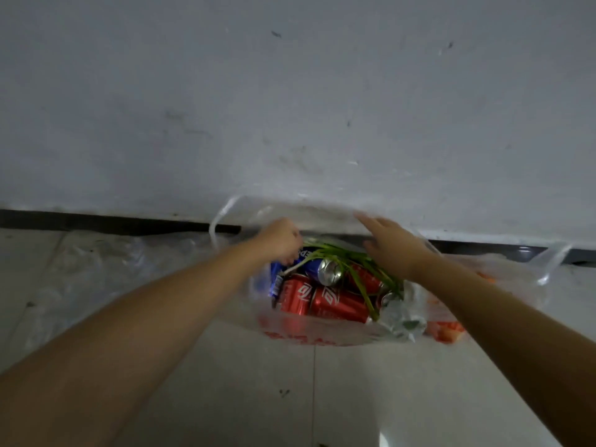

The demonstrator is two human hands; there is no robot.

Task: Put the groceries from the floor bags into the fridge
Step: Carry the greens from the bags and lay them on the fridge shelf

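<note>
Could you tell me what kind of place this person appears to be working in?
Probably a room in a home: a pale tiled floor, a scuffed white wall with dark skirting, and a plastic grocery bag of cans on the floor.

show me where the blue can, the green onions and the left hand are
blue can (322,269), head view, on its blue side wall near the silver top
green onions (364,279), head view, on the stalks lying across the cans
left hand (280,238), head view, on the back of the hand at the bag's edge

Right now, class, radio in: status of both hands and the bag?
Left hand gripping bag rim. Right hand open, holding far rim back. Cans inside, none lifted yet. Greens lie across the cans.
</note>
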